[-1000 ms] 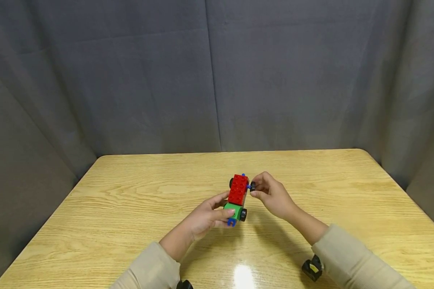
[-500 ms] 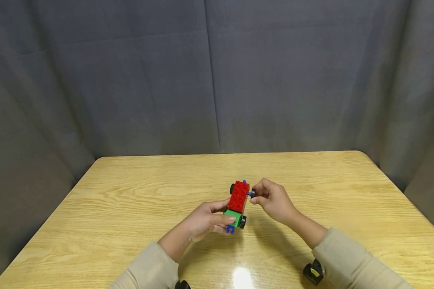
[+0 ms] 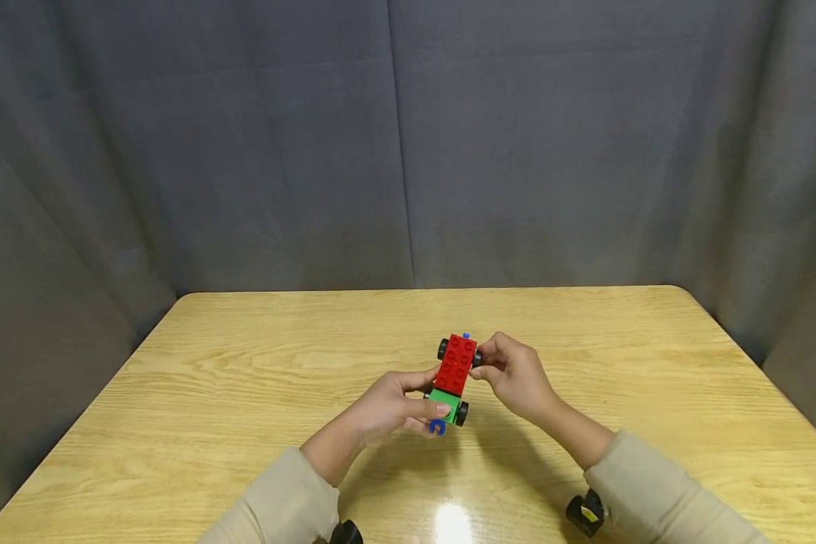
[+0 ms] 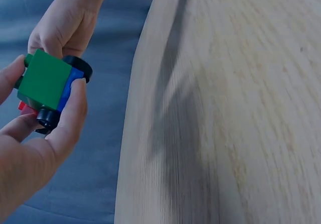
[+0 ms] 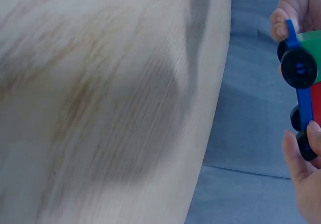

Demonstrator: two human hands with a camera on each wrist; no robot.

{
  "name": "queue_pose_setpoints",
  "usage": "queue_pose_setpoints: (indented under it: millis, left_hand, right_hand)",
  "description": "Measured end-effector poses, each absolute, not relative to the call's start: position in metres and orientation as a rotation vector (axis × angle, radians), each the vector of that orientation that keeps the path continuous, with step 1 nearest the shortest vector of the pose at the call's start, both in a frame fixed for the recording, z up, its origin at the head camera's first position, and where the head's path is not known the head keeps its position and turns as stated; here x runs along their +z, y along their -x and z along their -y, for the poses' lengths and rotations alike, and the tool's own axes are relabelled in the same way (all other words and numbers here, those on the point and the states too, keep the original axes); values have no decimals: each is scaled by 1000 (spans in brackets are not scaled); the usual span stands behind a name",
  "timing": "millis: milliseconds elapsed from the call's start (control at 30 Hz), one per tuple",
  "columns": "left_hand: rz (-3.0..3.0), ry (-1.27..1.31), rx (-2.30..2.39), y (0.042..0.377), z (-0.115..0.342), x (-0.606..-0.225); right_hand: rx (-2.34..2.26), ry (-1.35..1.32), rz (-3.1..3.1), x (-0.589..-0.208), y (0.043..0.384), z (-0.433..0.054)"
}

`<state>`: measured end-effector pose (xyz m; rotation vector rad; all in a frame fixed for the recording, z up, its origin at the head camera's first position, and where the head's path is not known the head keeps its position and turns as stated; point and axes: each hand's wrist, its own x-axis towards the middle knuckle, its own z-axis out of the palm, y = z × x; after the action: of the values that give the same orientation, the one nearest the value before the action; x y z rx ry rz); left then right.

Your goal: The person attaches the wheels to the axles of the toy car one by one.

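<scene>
A toy brick car is held up above the table, with a red studded brick (image 3: 456,364) on its far part and a green brick (image 3: 446,403) on its near part. My left hand (image 3: 396,408) grips the green end, thumb on top. In the left wrist view the green brick (image 4: 45,79) sits on a blue base (image 4: 67,91). My right hand (image 3: 517,375) pinches the black wheel (image 3: 477,359) at the car's far right corner. The right wrist view shows the blue chassis (image 5: 304,106) from the side, and another black wheel (image 5: 299,68) nearer the left hand (image 5: 296,8).
The wooden table (image 3: 245,363) spreads below both hands. Grey curtains (image 3: 279,151) hang behind it and at its sides. Dark wrist cameras (image 3: 586,514) sit under the sleeves.
The wheel in my right hand has moved left against the car. The blue axle seen earlier between wheel and car no longer shows. My left hand keeps its grip on the green end.
</scene>
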<state>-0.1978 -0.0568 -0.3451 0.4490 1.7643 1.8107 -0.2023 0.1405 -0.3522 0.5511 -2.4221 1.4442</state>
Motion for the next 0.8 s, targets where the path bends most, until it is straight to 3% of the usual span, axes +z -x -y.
queue_pose_setpoints:
  millis: [800]
  left_hand:
    - [-1650,-560,1707,208,87,-345]
  right_hand:
    - [1531,-646,2621,-350,195,-147]
